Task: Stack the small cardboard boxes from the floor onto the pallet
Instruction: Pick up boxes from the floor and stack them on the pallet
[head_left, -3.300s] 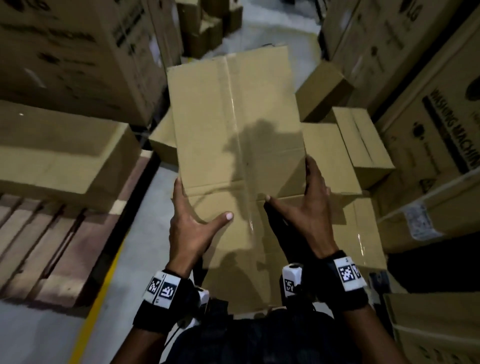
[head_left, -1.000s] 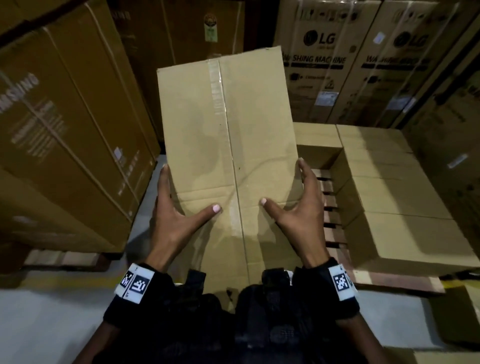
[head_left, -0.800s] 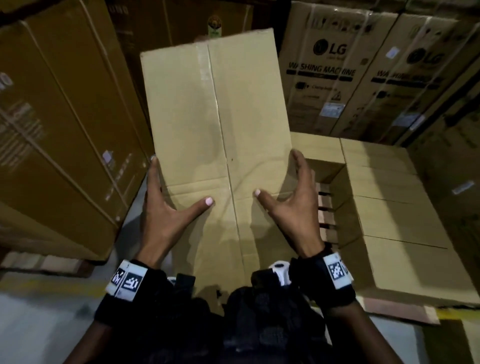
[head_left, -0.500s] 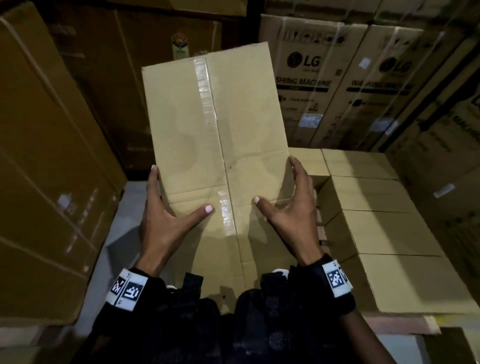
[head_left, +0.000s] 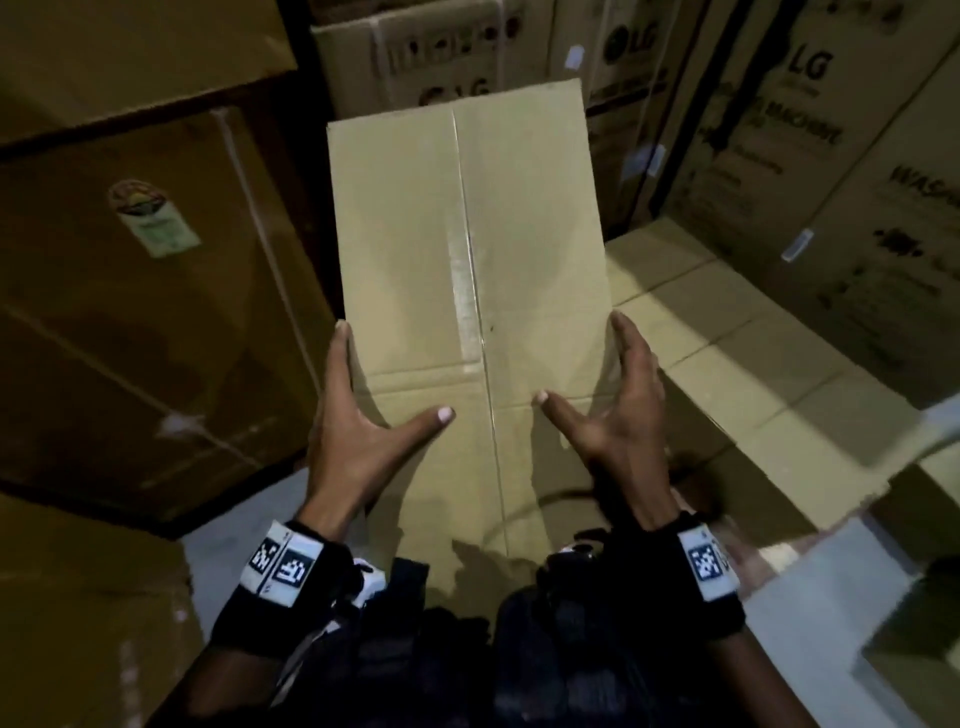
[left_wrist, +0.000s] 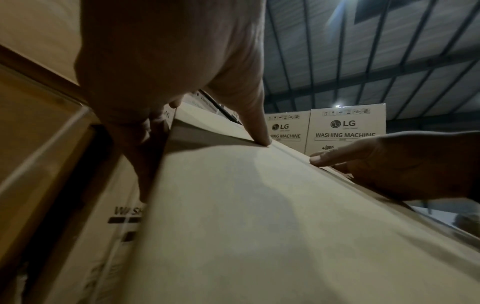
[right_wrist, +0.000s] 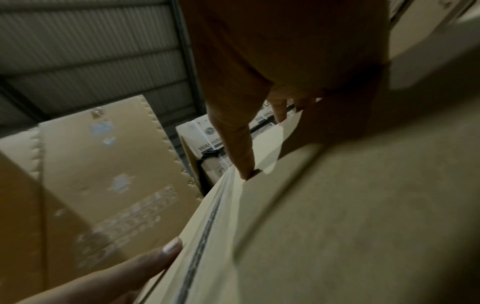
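Carrying a small cardboard box (head_left: 467, 291) at chest height, the person grips it from both sides, clear of the floor and not yet on any stack. The left hand (head_left: 358, 431) lies along the box's left edge with fingers running up the side wall and the thumb spread across the near face; the right hand (head_left: 618, 415) mirrors it on the right edge. Both hands are spread wide and clamp the box between palm and thumb, a hold that in my judgement squeezes the side walls to bear the weight while the thumbs keep the box from tipping. The left wrist view confirms the left thumb tip pressed flat on the cardboard beside the taped seam (head_left: 467, 270), and the right wrist view shows the same of the right thumb. The seam runs lengthwise down the middle and faces the carrier. To the right and lower sits a layer of stacked boxes (head_left: 753, 353), laid edge to edge; the pallet beneath them is not clearly visible from here. Tall washing machine cartons (head_left: 810, 130) stand behind that layer, and a large brown carton (head_left: 145, 312) stands to the left. The step in hand appears to be transport toward the stacked layer; placement remains outstanding.
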